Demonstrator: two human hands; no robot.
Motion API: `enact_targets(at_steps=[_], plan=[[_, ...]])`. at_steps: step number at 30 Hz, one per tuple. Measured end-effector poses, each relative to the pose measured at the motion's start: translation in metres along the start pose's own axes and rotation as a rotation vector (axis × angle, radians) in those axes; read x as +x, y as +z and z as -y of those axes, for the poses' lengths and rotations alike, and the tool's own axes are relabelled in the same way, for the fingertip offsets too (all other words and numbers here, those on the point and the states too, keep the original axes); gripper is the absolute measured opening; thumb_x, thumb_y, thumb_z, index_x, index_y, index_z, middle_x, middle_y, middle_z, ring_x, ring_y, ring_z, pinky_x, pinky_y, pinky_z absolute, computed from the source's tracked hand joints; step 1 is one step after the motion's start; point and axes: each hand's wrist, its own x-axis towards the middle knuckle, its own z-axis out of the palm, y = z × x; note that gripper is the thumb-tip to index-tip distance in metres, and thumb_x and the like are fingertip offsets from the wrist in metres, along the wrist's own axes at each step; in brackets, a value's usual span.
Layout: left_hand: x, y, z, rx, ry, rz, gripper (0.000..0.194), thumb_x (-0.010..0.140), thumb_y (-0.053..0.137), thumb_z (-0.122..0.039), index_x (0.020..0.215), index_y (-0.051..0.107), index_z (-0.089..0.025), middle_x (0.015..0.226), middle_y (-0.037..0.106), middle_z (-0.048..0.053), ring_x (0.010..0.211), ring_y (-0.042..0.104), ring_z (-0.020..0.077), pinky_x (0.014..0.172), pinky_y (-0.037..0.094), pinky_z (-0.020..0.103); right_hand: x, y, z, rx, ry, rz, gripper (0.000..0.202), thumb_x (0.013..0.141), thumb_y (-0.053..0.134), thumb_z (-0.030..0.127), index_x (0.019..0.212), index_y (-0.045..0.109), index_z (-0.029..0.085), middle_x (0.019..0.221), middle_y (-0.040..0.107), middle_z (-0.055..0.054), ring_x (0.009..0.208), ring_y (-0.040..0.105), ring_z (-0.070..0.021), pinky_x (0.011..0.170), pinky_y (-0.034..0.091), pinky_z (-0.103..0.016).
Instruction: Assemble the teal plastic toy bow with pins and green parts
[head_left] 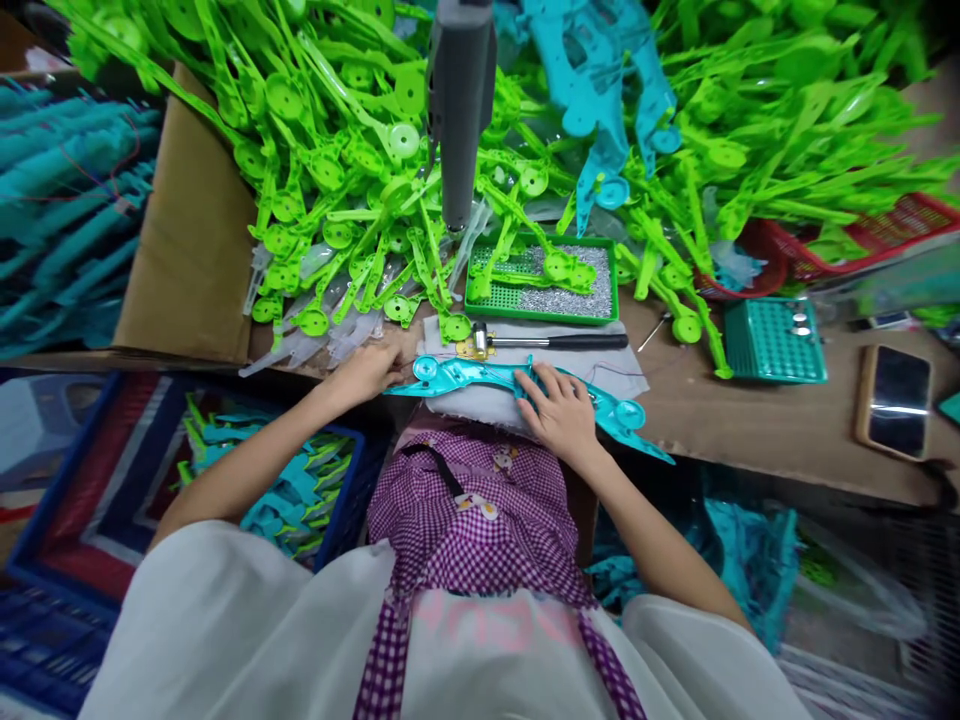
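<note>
A long blue plastic part [480,374] lies across a white cloth [628,368] at the table's front edge. My left hand [369,374] is at the part's left end, fingers bent together around its tip. My right hand [559,405] rests over the right half of the part, fingers spread and pressing on top; what lies under the palm is hidden. Just behind the part is a hammer [555,342] with a black handle. A green tray [541,318] of small metal pieces stands behind the hammer, with green plastic parts [570,272] lying on it.
Green parts [330,170] are heaped across the back. A grey machine column [461,110] hangs over the middle. To the right are a teal basket [776,345], a red basket [862,245] and a phone [896,400]. A cardboard box [187,220] stands left.
</note>
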Motion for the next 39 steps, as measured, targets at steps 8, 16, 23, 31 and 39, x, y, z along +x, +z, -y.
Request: enact_targets(at_steps=[8, 16, 23, 31, 39], plan=[[0.008, -0.028, -0.011, 0.207, -0.085, -0.131, 0.02, 0.089, 0.051, -0.019, 0.084, 0.069, -0.016, 0.093, 0.068, 0.015, 0.087, 0.068, 0.03, 0.077, 0.051, 0.04, 0.001, -0.001, -0.001, -0.024, -0.021, -0.014, 0.044, 0.102, 0.043, 0.041, 0.14, 0.06, 0.025, 0.143, 0.062, -0.012, 0.131, 0.053, -0.0267, 0.102, 0.036, -0.041], [-0.07, -0.027, 0.006, 0.057, -0.177, -0.662, 0.027, 0.094, 0.057, -0.045, 0.104, 0.073, -0.027, 0.112, 0.066, 0.011, 0.106, 0.063, 0.0311, 0.094, 0.048, 0.044, 0.001, -0.003, 0.0, -0.016, -0.026, -0.029, 0.044, 0.102, 0.043, 0.041, 0.139, 0.061, 0.024, 0.142, 0.063, -0.012, 0.129, 0.056, -0.0278, 0.101, 0.038, -0.042], [-0.053, 0.06, 0.013, -0.024, -0.468, -0.834, 0.028, 0.095, 0.055, -0.035, 0.11, 0.074, -0.021, 0.132, 0.063, 0.019, 0.125, 0.054, 0.0372, 0.105, 0.032, 0.059, 0.002, -0.004, 0.004, -0.034, 0.005, -0.041, 0.042, 0.102, 0.044, 0.04, 0.136, 0.064, 0.024, 0.139, 0.065, -0.012, 0.126, 0.058, -0.0276, 0.101, 0.039, -0.041], [-0.006, 0.034, -0.028, -0.163, -0.289, -0.879, 0.025, 0.098, 0.053, -0.031, 0.11, 0.073, -0.021, 0.11, 0.071, 0.011, 0.11, 0.063, 0.0268, 0.101, 0.04, 0.042, 0.004, -0.024, 0.009, 0.13, 0.139, 0.0, 0.049, 0.106, 0.03, 0.046, 0.145, 0.053, 0.028, 0.148, 0.056, -0.014, 0.139, 0.049, -0.0289, 0.108, 0.027, -0.05], [0.046, 0.023, -0.069, -0.081, -0.209, -0.407, 0.058, 0.093, 0.065, -0.036, 0.145, 0.049, -0.016, 0.14, 0.058, 0.018, 0.127, 0.053, 0.0353, 0.101, 0.04, 0.047, 0.114, -0.068, 0.032, 0.73, 0.316, -0.411, 0.037, 0.101, 0.045, 0.045, 0.119, 0.068, 0.022, 0.115, 0.074, -0.01, 0.109, 0.067, -0.023, 0.097, 0.047, -0.045]])
